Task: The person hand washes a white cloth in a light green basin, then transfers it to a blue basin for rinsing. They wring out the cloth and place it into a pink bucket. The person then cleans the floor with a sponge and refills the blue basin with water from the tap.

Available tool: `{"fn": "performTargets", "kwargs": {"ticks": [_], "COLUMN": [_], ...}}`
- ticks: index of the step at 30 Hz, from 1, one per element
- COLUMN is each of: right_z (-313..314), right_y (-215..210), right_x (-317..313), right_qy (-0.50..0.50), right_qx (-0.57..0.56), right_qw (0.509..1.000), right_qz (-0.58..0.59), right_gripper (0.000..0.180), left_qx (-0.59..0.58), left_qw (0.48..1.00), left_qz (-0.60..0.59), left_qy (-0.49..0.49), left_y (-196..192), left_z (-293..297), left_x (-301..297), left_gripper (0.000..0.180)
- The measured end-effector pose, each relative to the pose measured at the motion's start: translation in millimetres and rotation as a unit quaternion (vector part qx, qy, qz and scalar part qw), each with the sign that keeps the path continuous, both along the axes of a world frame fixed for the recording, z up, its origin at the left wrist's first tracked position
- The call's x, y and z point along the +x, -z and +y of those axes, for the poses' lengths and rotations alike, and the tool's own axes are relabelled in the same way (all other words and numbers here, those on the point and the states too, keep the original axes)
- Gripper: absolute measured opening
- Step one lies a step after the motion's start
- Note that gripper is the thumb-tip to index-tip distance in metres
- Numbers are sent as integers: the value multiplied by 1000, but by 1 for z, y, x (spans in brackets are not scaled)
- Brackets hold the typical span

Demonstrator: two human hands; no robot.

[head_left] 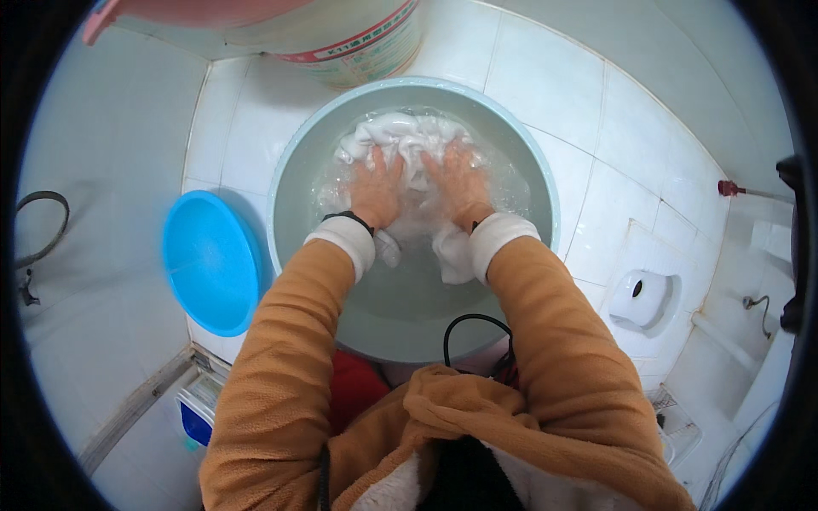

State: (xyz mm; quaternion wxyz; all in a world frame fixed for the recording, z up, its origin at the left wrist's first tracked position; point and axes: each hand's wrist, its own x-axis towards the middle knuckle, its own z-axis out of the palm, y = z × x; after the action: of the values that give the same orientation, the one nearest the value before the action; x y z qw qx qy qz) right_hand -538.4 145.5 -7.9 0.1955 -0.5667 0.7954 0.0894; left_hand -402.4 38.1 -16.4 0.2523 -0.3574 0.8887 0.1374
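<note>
Currently mid-wash: left hand (376, 189) and right hand (461, 183), fingers spread, press white cloth (407, 140) underwater in grey-green basin (290, 162). Blue basin (211, 260) sits just beside. Next move probably needs gathering and squeezing the cloth.

a home washroom: white tiled floor (562, 77), wash basin (294, 162).

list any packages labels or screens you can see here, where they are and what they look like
Labelled bucket: top edge, just behind the grey-green basin where both hands press white cloth; a round white tub with a red band and small green print on its label.
No screens or signs in view.
</note>
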Motion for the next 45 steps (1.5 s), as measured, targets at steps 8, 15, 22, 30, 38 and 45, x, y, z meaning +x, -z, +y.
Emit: {"fn": "performTargets", "kwargs": {"ticks": [8, 15, 22, 30, 38, 45], "right_z": [19, 73, 92, 49, 70, 68], "right_y": [-2, -24, -39, -175, -221, -260], "right_x": [20, 22, 6, 49, -18, -100], "right_qy": [97, 74, 138, 46, -33, 108], "right_qx": [-45, -69, -258, -503, -226, -454], "right_qw": [994, 993, 940, 732, 950, 870], "right_qz": [30, -64, -178, -457, -214, -158], "right_gripper": [70, 32, 22, 33, 28, 28], "left_qx": [-131, -10, 0, 595, 102, 45], "left_qw": [991, 982, 977, 648, 986, 966], "left_qz": [9, -125, 94, 310, -54, 222], "left_qy": [26, 140, -189, -360, -123, -126], "left_y": [7, -68, -159, -207, -120, -202], "left_z": [41, 21, -27, 51, 94, 47], "left_x": [14, 71, 127, 64, 74, 79], "left_gripper": [58, 44, 44, 73, 53, 46]}}
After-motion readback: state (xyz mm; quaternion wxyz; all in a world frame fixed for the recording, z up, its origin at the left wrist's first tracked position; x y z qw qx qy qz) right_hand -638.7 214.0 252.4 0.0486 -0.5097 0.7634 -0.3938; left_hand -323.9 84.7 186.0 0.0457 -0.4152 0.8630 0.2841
